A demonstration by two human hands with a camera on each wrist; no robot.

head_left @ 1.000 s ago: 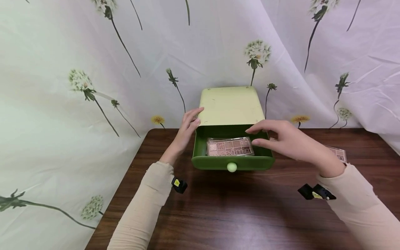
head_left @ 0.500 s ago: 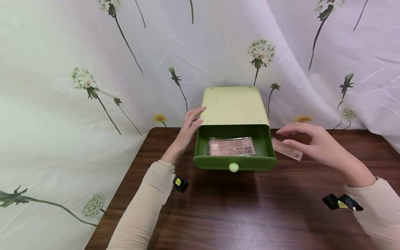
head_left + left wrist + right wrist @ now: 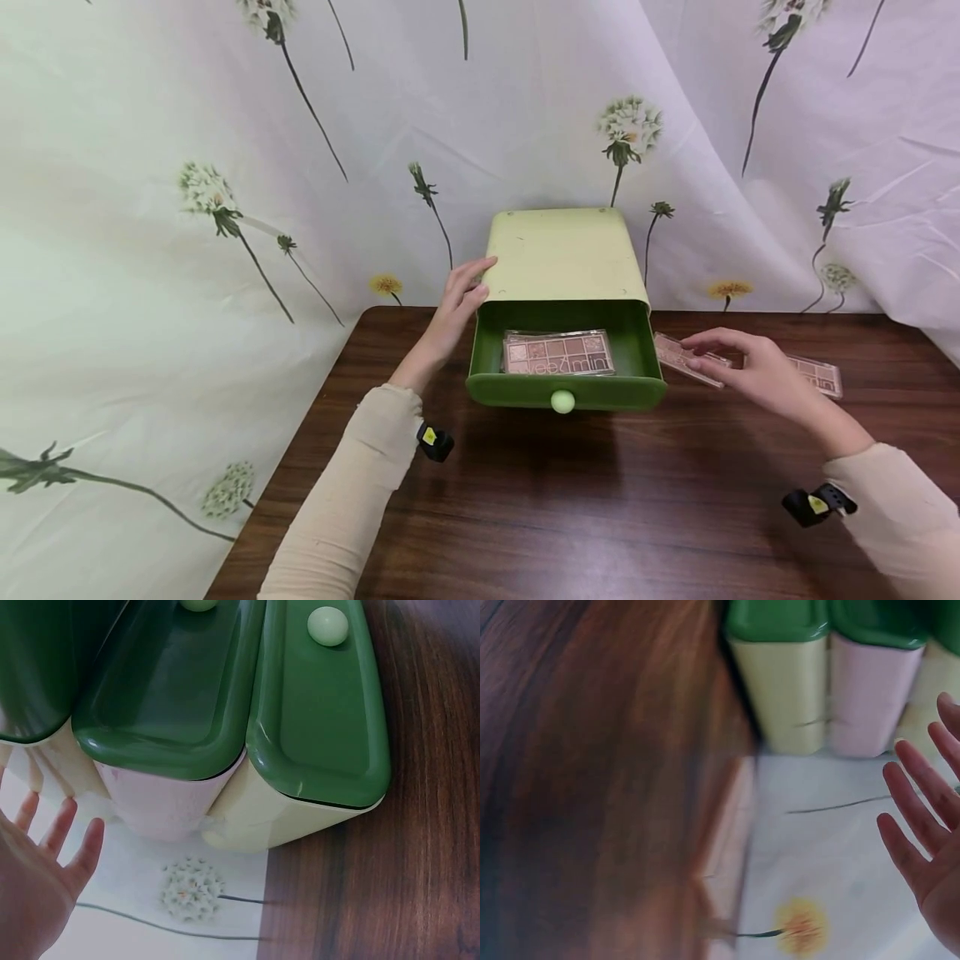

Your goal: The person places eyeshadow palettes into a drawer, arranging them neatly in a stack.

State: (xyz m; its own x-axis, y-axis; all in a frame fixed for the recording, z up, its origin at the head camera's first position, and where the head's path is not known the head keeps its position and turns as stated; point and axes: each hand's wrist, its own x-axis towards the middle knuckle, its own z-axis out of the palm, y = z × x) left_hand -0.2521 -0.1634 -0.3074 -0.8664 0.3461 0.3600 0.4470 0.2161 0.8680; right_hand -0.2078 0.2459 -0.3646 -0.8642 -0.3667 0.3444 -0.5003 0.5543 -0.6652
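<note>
Uncurled, the right hand has thumb and fingertips over a palette — contact I cannot tell. Another palette lies behind its knuckles; leftward, the open drawer — palettes inside — and the left hand, unclenched, against the cabinet.

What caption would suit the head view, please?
Left grip at the cabinet, right grip at a palette beside the open drawer.

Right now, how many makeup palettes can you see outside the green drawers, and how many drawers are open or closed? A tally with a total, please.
Eyeshadow palettes visible outside: 2
Open green drawer: 1
Closed green drawers: 2
Total: 5
</note>
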